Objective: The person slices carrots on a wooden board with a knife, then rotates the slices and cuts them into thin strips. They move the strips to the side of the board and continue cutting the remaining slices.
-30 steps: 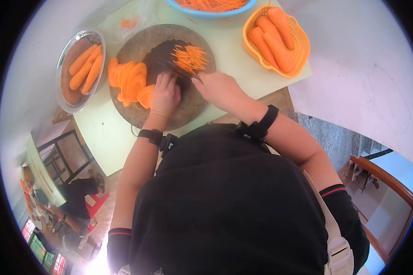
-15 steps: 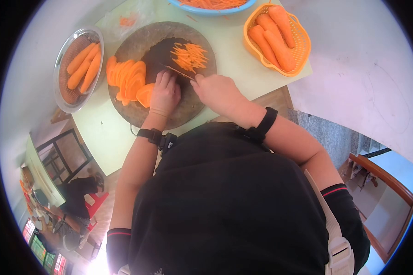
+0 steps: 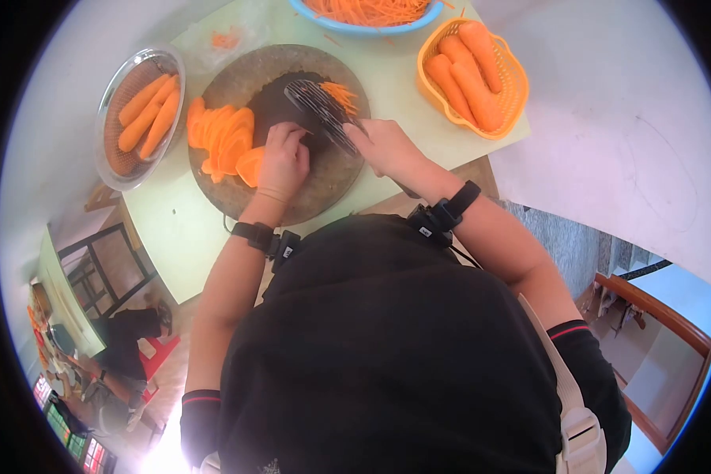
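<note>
A knife [image 3: 321, 110] with a dark, pale-striped blade is in my right hand [image 3: 383, 148], its broad face turned up over the cutting board. My left hand [image 3: 284, 162] rests on the round wooden board [image 3: 324, 193], fingers curled together; whatever is at the fingertips is too small to make out. Beside it, to the left, lie overlapping carrot slices [image 3: 225, 138]. Thin carrot strips [image 3: 340, 96] show past the blade's right side, partly hidden by it.
An oval metal dish [image 3: 178, 103] with whole carrots stands left of the board. To the right is a yellow basket [image 3: 517, 99] of carrots. Behind sits a blue bowl [image 3: 355, 28] of shredded carrot, near a plastic bag [image 3: 249, 38]. Another person [image 3: 126, 347] works at lower left.
The knife has lifted from beside my left fingers and turned from edge-down to face-up, now covering part of the strips. My right hand has shifted slightly right; my left hand has barely moved.
</note>
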A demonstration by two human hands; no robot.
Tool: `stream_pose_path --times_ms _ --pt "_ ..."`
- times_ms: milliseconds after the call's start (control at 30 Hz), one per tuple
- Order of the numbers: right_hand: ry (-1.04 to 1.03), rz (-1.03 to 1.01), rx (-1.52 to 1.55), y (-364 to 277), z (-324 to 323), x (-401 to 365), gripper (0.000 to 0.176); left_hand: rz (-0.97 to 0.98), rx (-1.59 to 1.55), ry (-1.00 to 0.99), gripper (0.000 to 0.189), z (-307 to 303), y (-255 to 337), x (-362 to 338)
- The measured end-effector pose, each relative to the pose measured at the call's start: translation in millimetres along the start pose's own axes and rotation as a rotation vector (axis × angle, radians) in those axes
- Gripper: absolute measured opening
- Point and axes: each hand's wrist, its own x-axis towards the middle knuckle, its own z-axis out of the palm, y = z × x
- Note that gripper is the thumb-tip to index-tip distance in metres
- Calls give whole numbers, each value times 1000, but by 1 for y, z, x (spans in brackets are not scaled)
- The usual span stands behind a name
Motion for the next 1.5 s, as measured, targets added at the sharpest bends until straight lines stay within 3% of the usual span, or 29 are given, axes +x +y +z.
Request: stream_pose_path --times_ms 233,400,600,700,767,900,1100,1167,1267,1500 --pt "-100 25 47 -2 -1 -7 43 -96 -65 137 19 -30 -12 11" --pt "-171 32 -58 -9 -2 -5 43 -208 -75 120 21 -67 -18 8" --pt "-62 16 -191 -5 -15 7 43 -271 -68 -43 22 -91 -3 -12" --pt "-79 70 -172 -5 -19 6 43 -188 15 -183 29 -95 5 -18" --pt "-92 83 -162 -4 -17 5 43 -12 155 -369 51 -97 4 -21" --pt "4 -16 -280 -1 -12 3 42 -57 177 -448 59 -92 3 -20" --pt "19 -40 -336 -1 -10 1 41 -115 112 -474 44 -92 -2 -15" --pt "34 -46 -330 -2 -10 1 41 -340 -49 -573 28 -92 -4 -11" --pt "6 -23 -345 -4 -10 0 41 -440 -156 -518 18 -89 1 -2" --pt "65 -90 -385 3 -6 0 41 -399 -332 -528 18 -44 2 43"
